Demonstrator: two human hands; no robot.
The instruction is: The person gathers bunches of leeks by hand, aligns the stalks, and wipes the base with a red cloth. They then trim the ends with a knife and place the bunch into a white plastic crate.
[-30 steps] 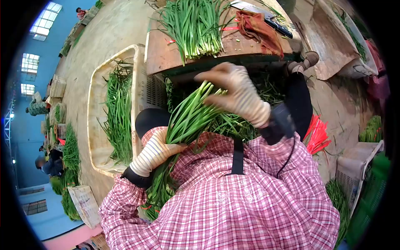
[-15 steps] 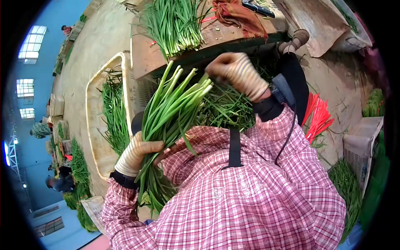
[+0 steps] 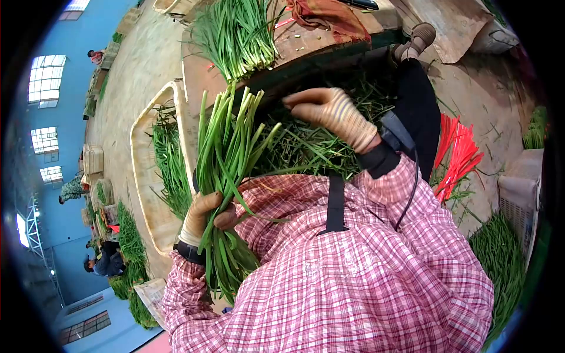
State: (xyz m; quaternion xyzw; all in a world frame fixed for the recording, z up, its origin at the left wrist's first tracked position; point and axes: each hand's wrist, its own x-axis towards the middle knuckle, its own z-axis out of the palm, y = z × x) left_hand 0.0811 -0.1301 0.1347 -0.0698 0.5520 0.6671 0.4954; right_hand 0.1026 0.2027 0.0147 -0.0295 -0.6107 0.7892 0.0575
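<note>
At chest height, left hand (image 3: pixel 207 216) clamps a chive bunch (image 3: pixel 226 138); right hand (image 3: pixel 331 115) half-open, empty.
Stalks look light and floppy; grip near the base.

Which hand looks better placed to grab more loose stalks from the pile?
Likely the right hand: it hovers empty just above the loose stalks; the left hand is closed around the bundle.

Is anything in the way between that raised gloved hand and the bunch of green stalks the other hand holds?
Nothing visible. The right hand hangs beside the upper tips of the bunch of green stalks, which the left hand grips lower down. Only a gap lies between them, with loose greens beneath.
</note>
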